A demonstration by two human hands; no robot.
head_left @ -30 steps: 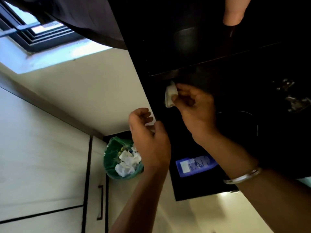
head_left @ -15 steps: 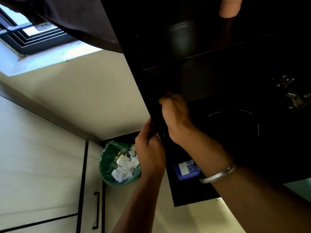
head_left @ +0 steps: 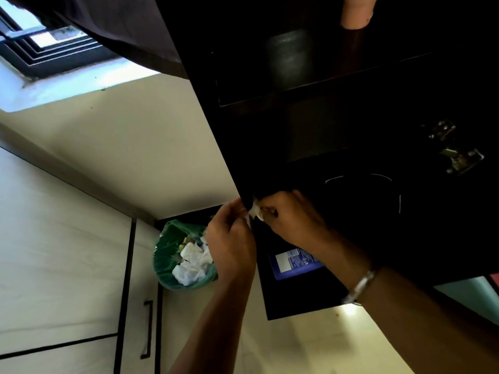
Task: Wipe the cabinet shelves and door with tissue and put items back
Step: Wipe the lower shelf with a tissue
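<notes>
Your right hand (head_left: 290, 215) pinches the tissue (head_left: 255, 211) against the dark cabinet door's (head_left: 351, 125) edge, so it wipes both faces. Your left hand (head_left: 229, 244) curls around that edge, likely steadying the door.

I see a glossy dark door (head_left: 310, 117), crumpled white paper tissue (head_left: 255, 211), shiny metal bangle (head_left: 360, 286), metal hinge (head_left: 453, 155), thin green plastic bag (head_left: 164, 255)
</notes>
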